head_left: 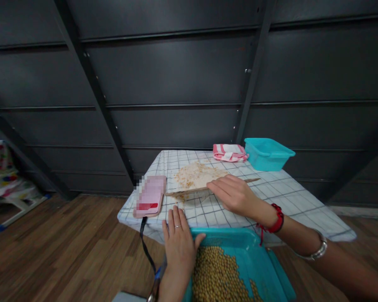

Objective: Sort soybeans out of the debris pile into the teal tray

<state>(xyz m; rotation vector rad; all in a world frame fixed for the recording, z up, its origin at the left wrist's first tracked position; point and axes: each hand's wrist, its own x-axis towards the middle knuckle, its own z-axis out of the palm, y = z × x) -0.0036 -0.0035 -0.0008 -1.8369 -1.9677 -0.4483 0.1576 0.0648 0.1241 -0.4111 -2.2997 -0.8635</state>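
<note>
My right hand (231,193) is closed around the middle of a long, thin wooden strip (189,191), held on edge over the table and tapering at its right end. Just beyond the strip is a spread of pale, powdery material with yellow-brown bits (197,174). My left hand (179,241) lies with fingers stretched out at the table's near edge, holding nothing. Its thumb reaches over the corner of a teal tray (248,239), which contains many round, yellowish beans (219,272). Whether the left palm presses on the tray rim, I cannot tell.
A pink phone-like case (151,195) with a black strap lies at the table's left. A folded red-and-white cloth (229,152) and a turquoise bin (267,155) stand at the back right of the checked tablecloth (290,201). Dark panels (176,71) rise behind.
</note>
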